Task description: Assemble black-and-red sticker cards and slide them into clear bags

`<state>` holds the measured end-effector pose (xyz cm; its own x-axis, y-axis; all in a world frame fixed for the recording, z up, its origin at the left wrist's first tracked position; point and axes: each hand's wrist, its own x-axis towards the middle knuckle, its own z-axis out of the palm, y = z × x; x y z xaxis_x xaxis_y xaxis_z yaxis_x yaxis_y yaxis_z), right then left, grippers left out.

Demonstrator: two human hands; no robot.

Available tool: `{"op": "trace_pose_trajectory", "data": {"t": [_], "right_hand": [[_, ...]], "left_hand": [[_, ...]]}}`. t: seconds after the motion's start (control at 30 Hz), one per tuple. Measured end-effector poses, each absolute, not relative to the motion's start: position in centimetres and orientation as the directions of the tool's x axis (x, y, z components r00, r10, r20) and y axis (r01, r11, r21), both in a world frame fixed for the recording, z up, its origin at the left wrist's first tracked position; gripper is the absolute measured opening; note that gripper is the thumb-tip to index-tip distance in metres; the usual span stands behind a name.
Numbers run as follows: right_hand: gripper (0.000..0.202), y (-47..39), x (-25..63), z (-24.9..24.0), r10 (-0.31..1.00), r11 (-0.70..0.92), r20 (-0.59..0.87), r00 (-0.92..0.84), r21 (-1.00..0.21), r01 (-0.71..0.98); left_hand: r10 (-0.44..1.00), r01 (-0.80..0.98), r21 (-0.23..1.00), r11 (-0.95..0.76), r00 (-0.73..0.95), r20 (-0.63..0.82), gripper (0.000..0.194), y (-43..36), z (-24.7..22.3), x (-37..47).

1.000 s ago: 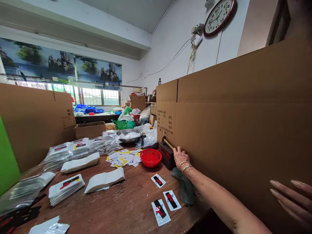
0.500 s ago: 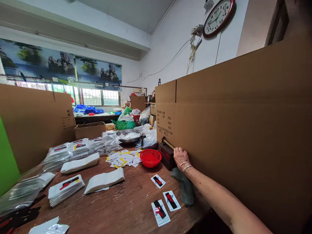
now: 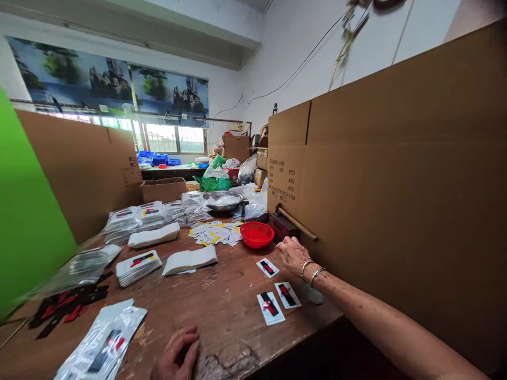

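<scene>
My right hand (image 3: 293,254), with bangles at its wrist, is low over the table's right edge, beside the dark box and a small card (image 3: 267,267). Its fingers curve downward and their undersides are hidden; I cannot tell whether they grip anything. Part of a greyish cloth (image 3: 313,294) shows below the wrist. A wooden-handled hammer (image 3: 298,224) lies across the dark box (image 3: 283,228), apart from the hand. At the bottom edge my left hand (image 3: 178,354) rests loosely curled, thumb apart from the fingers, holding nothing. Two more cards with black-and-red pieces (image 3: 271,307) (image 3: 288,295) lie nearby.
A red plastic basket (image 3: 257,235) stands near loose yellow-white cards (image 3: 217,233). Stacks of white cards (image 3: 190,260) and bagged packs (image 3: 103,345) lie on the left, by black-and-red pieces (image 3: 63,306). Tall cardboard (image 3: 388,200) walls the right side; a metal bowl (image 3: 222,202) sits behind.
My right hand has left the hammer handle and moved down toward the cloth. My left hand has come into view at the bottom. The view has tilted down and swung left.
</scene>
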<state>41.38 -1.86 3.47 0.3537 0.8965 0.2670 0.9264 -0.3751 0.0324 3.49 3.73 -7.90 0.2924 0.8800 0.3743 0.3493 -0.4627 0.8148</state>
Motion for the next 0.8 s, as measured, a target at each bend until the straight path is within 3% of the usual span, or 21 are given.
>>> {"op": "trace_pose_trajectory", "data": {"t": [0.17, 0.33, 0.6, 0.8], "right_hand": [[0.02, 0.1, 35.6, -0.6, 0.982, -0.116, 0.136, 0.129, -0.101, 0.988], [0.031, 4.6, 29.7, -1.5, 0.982, 0.049, 0.187, -0.014, -0.182, 0.982], [0.039, 12.1, 23.4, -1.4, 0.965, 0.049, 0.262, -0.009, -0.145, 0.988], [0.028, 14.8, 23.2, -3.0, 0.98, 0.037, 0.198, -0.006, -0.153, 0.988]], "left_hand": [[0.906, 0.36, 0.836, -0.414, 0.255, 0.339, 0.027, 1.4, -5.9, 3.8], [0.919, 0.31, 0.872, -0.379, 0.24, 0.314, 0.02, 0.4, -5.5, 4.1], [0.936, 0.245, 0.914, -0.323, 0.224, 0.27, 0.015, 0.2, -6.1, 4.1], [0.944, 0.218, 0.931, -0.293, 0.218, 0.247, 0.014, -0.3, -5.9, 4.1]]}}
